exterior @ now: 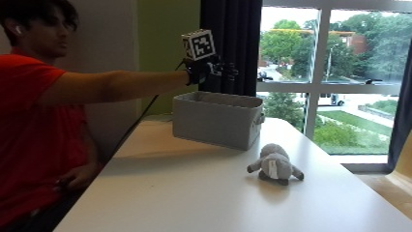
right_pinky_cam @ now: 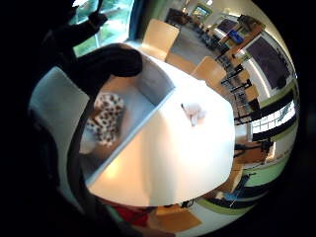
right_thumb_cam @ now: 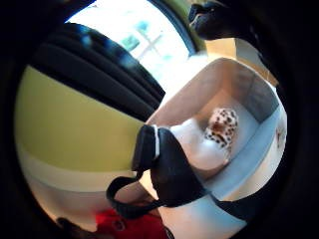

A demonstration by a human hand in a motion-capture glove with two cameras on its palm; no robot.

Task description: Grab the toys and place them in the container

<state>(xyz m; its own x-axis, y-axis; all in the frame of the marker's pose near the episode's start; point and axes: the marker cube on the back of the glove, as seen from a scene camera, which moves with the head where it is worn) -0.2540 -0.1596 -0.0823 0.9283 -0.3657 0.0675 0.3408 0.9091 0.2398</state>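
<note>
Fingers spread and holding nothing, the right hand (exterior: 207, 70) hovers above the grey container (exterior: 215, 120), likely just after a drop: a spotted toy (right_pinky_cam: 106, 118) lies inside. Grey toy (exterior: 275, 164) waits on the bench (exterior: 193, 193), at the container's four o'clock.

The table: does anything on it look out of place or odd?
Only the grey plush toy, lying on the white table outside the grey container. A spotted toy already lies inside. Nothing looks spilled or damaged.
</note>
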